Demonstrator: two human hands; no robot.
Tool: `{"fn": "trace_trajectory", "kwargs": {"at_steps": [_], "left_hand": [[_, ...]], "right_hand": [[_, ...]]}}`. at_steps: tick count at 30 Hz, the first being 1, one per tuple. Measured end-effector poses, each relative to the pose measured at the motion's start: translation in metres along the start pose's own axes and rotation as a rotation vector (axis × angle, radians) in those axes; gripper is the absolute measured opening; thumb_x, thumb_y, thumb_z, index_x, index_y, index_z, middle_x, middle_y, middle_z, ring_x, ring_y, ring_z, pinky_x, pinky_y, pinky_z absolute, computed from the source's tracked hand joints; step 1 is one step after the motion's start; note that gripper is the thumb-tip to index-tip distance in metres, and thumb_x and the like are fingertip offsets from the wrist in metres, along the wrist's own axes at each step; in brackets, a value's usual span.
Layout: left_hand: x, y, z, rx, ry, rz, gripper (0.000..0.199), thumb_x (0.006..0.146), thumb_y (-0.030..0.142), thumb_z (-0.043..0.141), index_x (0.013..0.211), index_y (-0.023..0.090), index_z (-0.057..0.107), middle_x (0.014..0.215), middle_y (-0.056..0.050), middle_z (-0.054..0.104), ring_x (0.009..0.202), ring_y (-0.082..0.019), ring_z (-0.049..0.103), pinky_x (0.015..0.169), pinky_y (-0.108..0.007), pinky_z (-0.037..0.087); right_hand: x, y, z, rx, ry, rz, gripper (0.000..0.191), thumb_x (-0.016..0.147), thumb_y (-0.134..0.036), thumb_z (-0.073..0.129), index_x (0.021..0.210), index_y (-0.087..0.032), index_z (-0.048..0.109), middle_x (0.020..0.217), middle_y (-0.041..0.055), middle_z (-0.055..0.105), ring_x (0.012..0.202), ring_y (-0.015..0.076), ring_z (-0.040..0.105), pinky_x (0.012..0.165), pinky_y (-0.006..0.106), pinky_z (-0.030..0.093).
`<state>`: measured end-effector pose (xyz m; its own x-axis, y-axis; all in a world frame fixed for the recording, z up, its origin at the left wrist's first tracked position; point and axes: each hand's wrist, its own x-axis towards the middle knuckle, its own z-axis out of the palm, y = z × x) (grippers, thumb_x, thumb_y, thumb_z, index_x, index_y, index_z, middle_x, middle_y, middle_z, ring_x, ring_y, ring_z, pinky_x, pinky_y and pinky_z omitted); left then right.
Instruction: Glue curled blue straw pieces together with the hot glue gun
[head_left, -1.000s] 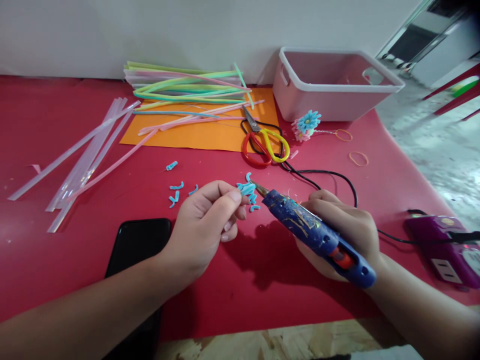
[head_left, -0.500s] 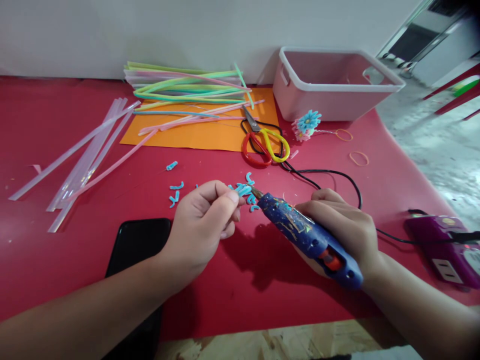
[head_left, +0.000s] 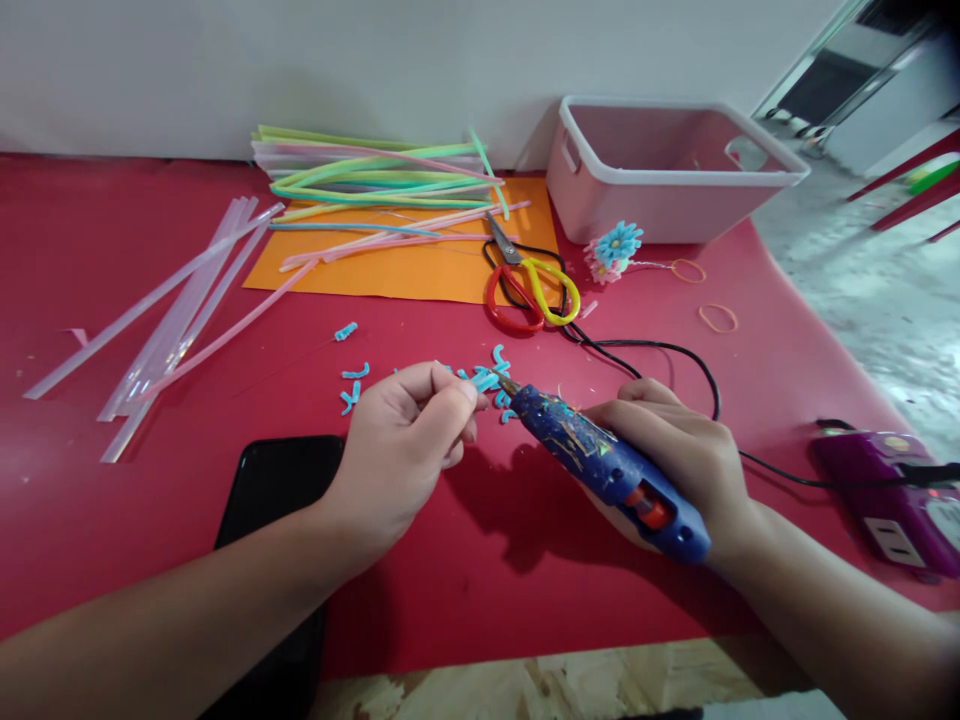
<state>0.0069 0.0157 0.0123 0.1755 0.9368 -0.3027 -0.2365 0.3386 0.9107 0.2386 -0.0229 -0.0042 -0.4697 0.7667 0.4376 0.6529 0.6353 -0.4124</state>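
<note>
My left hand [head_left: 412,450] is closed, pinching a short blue pipe cleaner piece [head_left: 484,382] between thumb and forefinger. My right hand [head_left: 675,450] is wrapped round a dark blue hot glue gun [head_left: 592,450], smeared with old glue. The gun's metal nozzle points left, right at the tip of the held piece; whether they touch I cannot tell. Several curled blue pipe cleaner bits [head_left: 502,357] lie on the red table [head_left: 420,620] just behind the nozzle. More short blue bits [head_left: 351,398] are left of my left hand, and a small blue bundle [head_left: 346,331] on a thin wire lies farther back.
Scissors [head_left: 517,275] and coloured pipe cleaners [head_left: 390,175] lie on orange paper [head_left: 375,275]. Clear glue sticks [head_left: 172,310] are left, a black phone [head_left: 281,480] under my left forearm. A pink basket [head_left: 667,205], pipe cleaner flowers [head_left: 616,248] and a purple power strip [head_left: 877,490] stand right.
The glue gun and my right hand have shifted slightly left, the nozzle staying at the blue piece. My left hand keeps its pinch, almost still.
</note>
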Motion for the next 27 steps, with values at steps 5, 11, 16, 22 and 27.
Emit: {"fn": "trace_trajectory", "kwargs": {"at_steps": [5, 11, 16, 22, 27], "left_hand": [[0.0011, -0.0019, 0.0003, -0.026, -0.01, -0.002, 0.022, 0.079, 0.015, 0.064, 0.059, 0.017, 0.054, 0.054, 0.006, 0.054, 0.044, -0.002, 0.042, 0.042, -0.014, 0.029], [0.003, -0.0049, -0.0007, -0.03, -0.012, -0.003, 0.023, 0.081, 0.014, 0.063, 0.06, 0.016, 0.056, 0.052, 0.006, 0.054, 0.043, -0.002, 0.042, 0.041, -0.013, 0.031], [0.0023, -0.0042, -0.0002, -0.049, -0.024, 0.002, 0.023, 0.085, 0.016, 0.064, 0.063, 0.016, 0.056, 0.055, 0.006, 0.054, 0.043, -0.002, 0.04, 0.041, -0.013, 0.03], [0.0023, -0.0051, -0.0004, -0.027, -0.054, 0.019, 0.02, 0.087, 0.019, 0.066, 0.067, 0.015, 0.065, 0.056, 0.006, 0.053, 0.044, -0.002, 0.039, 0.041, -0.013, 0.03], [0.0017, -0.0073, -0.0031, -0.001, -0.056, 0.043, 0.02, 0.088, 0.022, 0.069, 0.069, 0.016, 0.069, 0.056, 0.007, 0.051, 0.045, -0.001, 0.041, 0.043, -0.012, 0.032]], "right_hand": [[0.0017, -0.0012, -0.0007, -0.037, 0.023, -0.016, 0.023, 0.084, -0.019, 0.064, 0.103, -0.026, 0.053, 0.066, -0.0024, 0.06, 0.054, 0.0161, 0.049, 0.065, 0.036, 0.045], [0.0014, -0.0006, 0.0005, -0.037, 0.043, -0.023, 0.018, 0.087, -0.019, 0.063, 0.101, -0.025, 0.053, 0.065, -0.0031, 0.06, 0.053, 0.0155, 0.05, 0.066, 0.037, 0.047], [0.0014, -0.0008, 0.0005, -0.029, 0.045, -0.025, 0.016, 0.088, -0.021, 0.063, 0.1, -0.026, 0.053, 0.067, -0.0023, 0.061, 0.052, 0.0159, 0.05, 0.065, 0.038, 0.047], [0.0007, 0.0007, 0.0011, -0.024, 0.061, -0.035, 0.015, 0.088, -0.022, 0.063, 0.1, -0.025, 0.054, 0.066, -0.0025, 0.059, 0.052, 0.0153, 0.048, 0.066, 0.039, 0.048], [-0.0015, 0.0016, 0.0013, -0.017, 0.063, -0.032, 0.018, 0.086, -0.021, 0.065, 0.1, -0.025, 0.054, 0.067, -0.0021, 0.059, 0.052, 0.0156, 0.047, 0.067, 0.04, 0.047]]}}
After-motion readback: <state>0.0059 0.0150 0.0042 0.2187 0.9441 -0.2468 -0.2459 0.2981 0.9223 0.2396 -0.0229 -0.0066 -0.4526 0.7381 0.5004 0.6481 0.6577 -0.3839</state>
